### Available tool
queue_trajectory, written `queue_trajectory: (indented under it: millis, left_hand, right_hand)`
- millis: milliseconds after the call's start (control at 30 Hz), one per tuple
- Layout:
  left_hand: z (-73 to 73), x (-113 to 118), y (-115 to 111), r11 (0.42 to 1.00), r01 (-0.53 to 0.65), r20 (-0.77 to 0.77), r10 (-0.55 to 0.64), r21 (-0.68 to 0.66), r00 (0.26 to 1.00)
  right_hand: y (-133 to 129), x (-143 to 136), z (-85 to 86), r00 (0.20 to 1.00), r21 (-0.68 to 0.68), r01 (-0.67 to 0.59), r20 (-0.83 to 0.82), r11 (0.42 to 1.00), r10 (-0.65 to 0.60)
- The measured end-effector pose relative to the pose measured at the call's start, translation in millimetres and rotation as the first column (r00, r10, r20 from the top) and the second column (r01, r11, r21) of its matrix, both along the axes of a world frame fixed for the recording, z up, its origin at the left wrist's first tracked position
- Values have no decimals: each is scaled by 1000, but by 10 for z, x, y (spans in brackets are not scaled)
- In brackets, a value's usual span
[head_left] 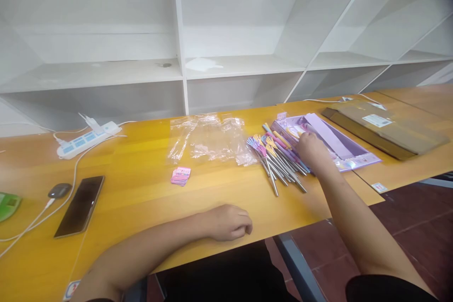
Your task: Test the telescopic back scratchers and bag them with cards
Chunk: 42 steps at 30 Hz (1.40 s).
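— Fingers?
— My right hand point(311, 147): where the heaped sticks point(279, 163) meet the purple box point(366, 161); pinch hidden, can't tell. My left hand point(230, 222): on the table point(141, 188), fingers curled together.
— Method?
— Singly, I'd say; crossed shafts could snag.

this looks like a plain workroom, part office, part packing space: white open shelving point(244, 63) stands at twelve o'clock, wood-topped desks point(141, 188) join end to end, a power strip point(88, 139) lies at nine, a labelled cardboard box point(396, 134) at three, dark red floor tiles point(417, 231) at four.
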<state>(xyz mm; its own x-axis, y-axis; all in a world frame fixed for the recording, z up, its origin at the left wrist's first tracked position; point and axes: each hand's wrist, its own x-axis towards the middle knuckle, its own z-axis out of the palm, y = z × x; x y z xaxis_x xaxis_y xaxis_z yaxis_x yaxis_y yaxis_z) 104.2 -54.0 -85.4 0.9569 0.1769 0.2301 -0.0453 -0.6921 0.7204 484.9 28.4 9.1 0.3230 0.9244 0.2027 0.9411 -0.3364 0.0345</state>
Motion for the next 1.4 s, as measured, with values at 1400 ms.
queue_trajectory:
  millis: [1400]
  left_hand:
    - [1837, -918, 731, 462, -887, 80, 883, 30, 462]
  right_hand:
    - [-24, -2234, 1360, -231, 834, -108, -551, 541, 802]
